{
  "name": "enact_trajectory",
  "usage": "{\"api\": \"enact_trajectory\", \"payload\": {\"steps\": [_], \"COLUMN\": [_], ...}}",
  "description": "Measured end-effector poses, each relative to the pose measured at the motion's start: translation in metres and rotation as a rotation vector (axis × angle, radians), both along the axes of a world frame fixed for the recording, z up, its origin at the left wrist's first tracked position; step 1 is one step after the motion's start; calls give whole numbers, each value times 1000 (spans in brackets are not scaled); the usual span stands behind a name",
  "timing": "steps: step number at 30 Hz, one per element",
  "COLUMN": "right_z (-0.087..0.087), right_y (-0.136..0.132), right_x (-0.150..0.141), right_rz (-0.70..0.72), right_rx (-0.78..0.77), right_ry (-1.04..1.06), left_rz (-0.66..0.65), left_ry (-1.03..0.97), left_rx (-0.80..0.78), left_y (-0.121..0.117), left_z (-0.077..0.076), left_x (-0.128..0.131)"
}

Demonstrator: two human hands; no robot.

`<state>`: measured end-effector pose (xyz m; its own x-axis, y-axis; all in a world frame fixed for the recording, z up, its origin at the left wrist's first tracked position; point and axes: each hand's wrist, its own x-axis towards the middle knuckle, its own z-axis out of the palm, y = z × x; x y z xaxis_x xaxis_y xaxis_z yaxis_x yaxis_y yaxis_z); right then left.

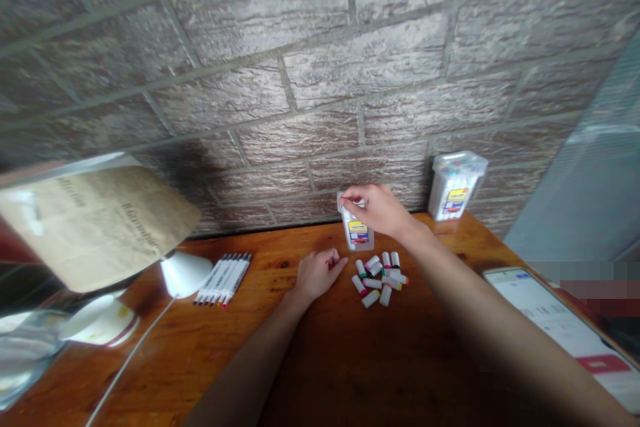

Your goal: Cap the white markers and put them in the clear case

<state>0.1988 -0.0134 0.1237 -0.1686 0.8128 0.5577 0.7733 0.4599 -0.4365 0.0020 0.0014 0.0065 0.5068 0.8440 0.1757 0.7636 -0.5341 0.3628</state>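
My right hand [379, 208] is closed over the top of a small clear container [356, 231] with a yellow label, standing at the back of the wooden table [350, 360] by the brick wall. My left hand [317, 272] rests on the table with its fingers curled, a small reddish thing at the fingertips that I cannot make out. Several short white marker caps with coloured ends [379, 279] lie scattered just right of my left hand, in front of the container. A row of several markers [224, 278] lies side by side to the left.
A second clear marker box [455, 185] with a lid stands at the back right. A phone [565, 327] lies at the right edge. At the left are a white lamp head [186, 273] with its cord, a brown paper bag [95, 227] and a white dish [100, 321].
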Motion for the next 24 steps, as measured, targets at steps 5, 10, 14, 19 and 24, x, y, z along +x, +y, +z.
{"api": "enact_trajectory", "payload": {"steps": [5,10,14,19,24], "right_z": [1,2,2,8,20], "right_y": [0,0,0,-5,-19], "right_x": [1,2,3,0,-12], "right_rz": [-26,-53,-86,-107,-18], "right_rx": [1,38,56,108,85], "right_ry": [11,30,43,76,13], "left_rz": [-5,2,2,-7,-3], "left_ry": [5,26,22,14,-8], "left_rx": [-8,-17,-14,-7,11], "left_y": [0,-1,0,0,0], "left_z": [0,2,1,-1,-2], "left_x": [0,1,1,0,0]}}
